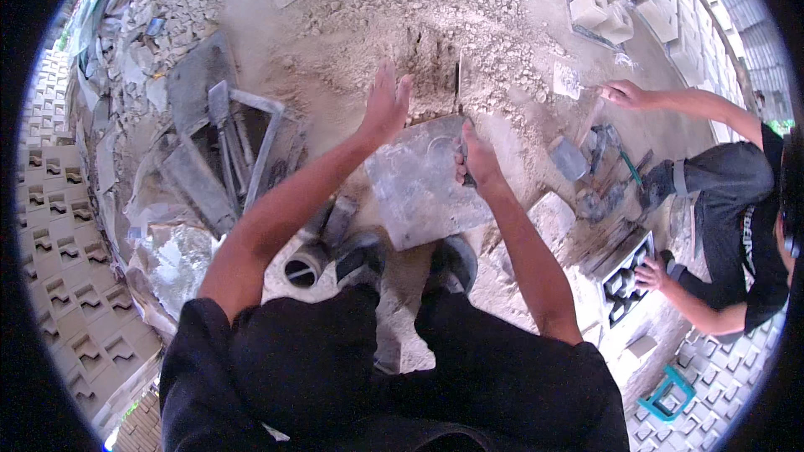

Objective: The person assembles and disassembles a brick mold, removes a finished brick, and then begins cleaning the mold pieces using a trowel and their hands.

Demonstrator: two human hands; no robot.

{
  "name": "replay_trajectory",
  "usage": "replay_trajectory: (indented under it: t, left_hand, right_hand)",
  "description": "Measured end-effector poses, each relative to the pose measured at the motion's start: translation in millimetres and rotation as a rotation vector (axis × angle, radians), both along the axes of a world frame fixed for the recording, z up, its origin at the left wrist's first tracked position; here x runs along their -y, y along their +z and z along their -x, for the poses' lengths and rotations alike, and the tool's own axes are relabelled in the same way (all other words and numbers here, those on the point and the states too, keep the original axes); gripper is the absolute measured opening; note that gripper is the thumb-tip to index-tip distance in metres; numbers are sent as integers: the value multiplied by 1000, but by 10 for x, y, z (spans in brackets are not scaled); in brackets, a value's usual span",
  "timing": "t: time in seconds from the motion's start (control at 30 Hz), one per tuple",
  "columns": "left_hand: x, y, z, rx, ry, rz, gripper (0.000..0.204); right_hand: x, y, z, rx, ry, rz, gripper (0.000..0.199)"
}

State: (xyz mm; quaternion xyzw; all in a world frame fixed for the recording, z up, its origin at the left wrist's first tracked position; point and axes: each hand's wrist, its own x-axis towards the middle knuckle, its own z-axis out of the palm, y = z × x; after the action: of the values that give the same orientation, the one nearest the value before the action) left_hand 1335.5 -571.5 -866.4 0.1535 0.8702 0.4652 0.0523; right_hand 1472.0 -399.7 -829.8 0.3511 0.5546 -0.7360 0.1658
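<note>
A grey square slab (421,186) lies just beyond the person's shoes (408,261); the right hand (475,159) is clenched around a thin tool (459,88) at the slab's far edge; the left hand (385,106) hovers spread wide, holding nothing; behind them rises the sand heap (419,25).

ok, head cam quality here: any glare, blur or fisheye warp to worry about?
Head view: strong fisheye, a black vignette rings the frame and the stacked pale patterned blocks curve at the left rim; light is soft and even, no hard shadows; a crumpled shiny plastic sheet shows mild glare; the left hand looks slightly motion-blurred, while the right hand on the flat grey square slab is sharper.
</note>
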Motion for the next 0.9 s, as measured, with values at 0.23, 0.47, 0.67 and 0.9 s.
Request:
replay_trajectory:
  t: [0.23, 0.47, 0.67, 0.9]
  left_hand:
    - [839, 1172, 211, -88, -544, 388, 52]
    - [1175, 2358, -48, -77, -843, 1036, 43]
    - [1461, 2332, -7, -262, -756, 969, 44]
    - [1999, 2351, 79, -224, -495, 1161, 35]
  right_hand:
    - [8, -252, -513, -259, 3, -1148, 52]
    - [-615, -126, -925, -129, 824, -1326, 51]
    - [18, 1709, -160, -280, 1493, -1297, 41]
    - [1144, 2413, 522, -614, 1399, -1545, 34]
